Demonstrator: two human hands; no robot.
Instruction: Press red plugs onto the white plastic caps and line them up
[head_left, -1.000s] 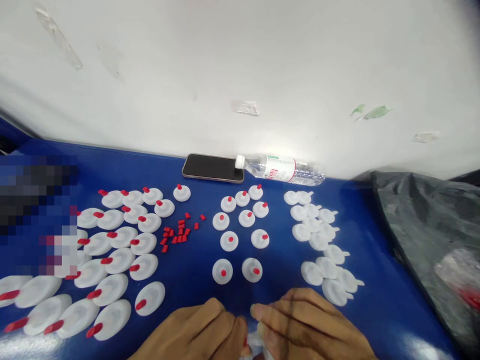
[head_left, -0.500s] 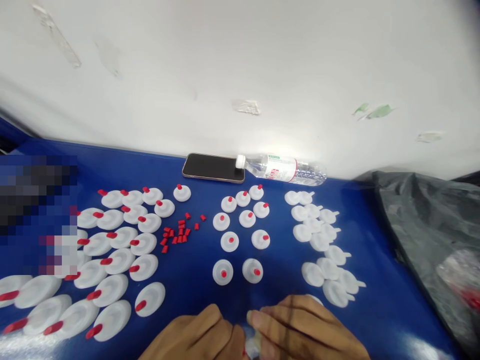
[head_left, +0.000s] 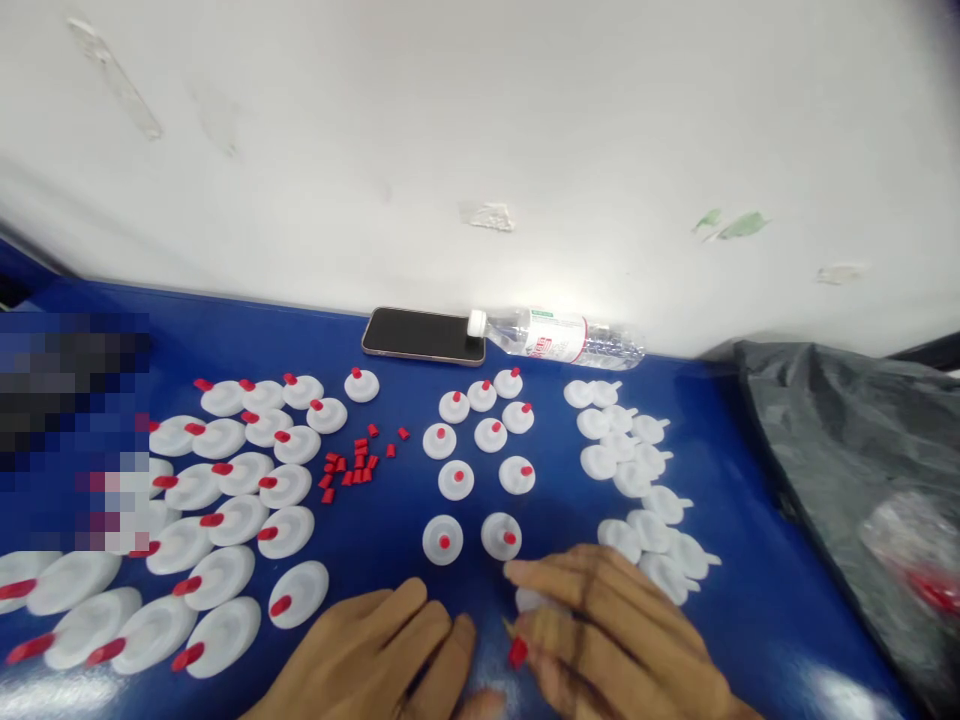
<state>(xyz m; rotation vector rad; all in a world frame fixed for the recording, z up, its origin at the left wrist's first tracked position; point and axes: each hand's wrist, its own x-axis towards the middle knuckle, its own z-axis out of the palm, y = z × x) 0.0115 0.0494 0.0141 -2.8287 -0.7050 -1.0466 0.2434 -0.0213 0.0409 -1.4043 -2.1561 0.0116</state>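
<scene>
Close to the table's front edge, my right hand (head_left: 615,640) is closed on a white plastic nozzle cap (head_left: 531,600) with a small red tip (head_left: 517,652). My fingers cover most of this cap. My left hand (head_left: 382,655) is beside it, apart from the cap, palm down with loosely bent fingers and nothing visible in them. Just beyond both hands are several white caps with red tips standing upright (head_left: 442,540). To the right lie overlapping white caps with bare spouts (head_left: 649,530).
Many red-tipped white caps (head_left: 225,575) lie tilted on the left of the blue table (head_left: 390,530). Loose red tips (head_left: 360,460) are scattered mid-left. A phone (head_left: 424,333) and a plastic bottle (head_left: 559,337) lie by the wall. A dark plastic bag (head_left: 832,450) is at right.
My hands have moved apart. The right hand has shifted slightly up and away from me with the white cap, its red tip now showing. My left hand has come off it.
</scene>
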